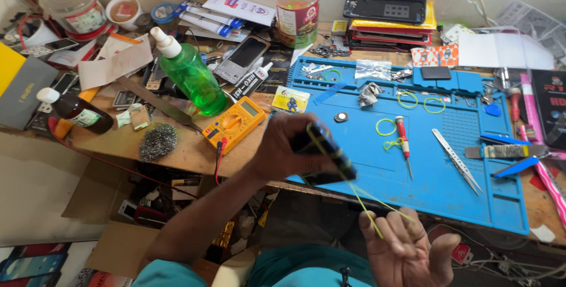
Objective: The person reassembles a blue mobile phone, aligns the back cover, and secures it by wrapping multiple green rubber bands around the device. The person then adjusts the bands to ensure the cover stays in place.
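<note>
over the front edge of the blue repair mat, the left hand has a dark phone pinched edge-on, fingers curled tight around it, held up off the bench. a yellow-green rubber band runs from the phone down to the right hand, stretched taut. that hand sits palm up, fingers spread fairly wide, the band hooked over them near the fingertips.

as for progress, i'd guess it's about halfway: the band looks caught around the phone at one end but isn't fully wrapped on yet, the long loop hangs free between the two hands. can't tell how many turns are on the phone, it's a bit blurred.

on the mat lie more loose yellow-green bands, a red-handled screwdriver and steel tweezers, all well apart from both hands. left of the mat there's a yellow multimeter, with a green squeeze bottle just behind it.
</note>
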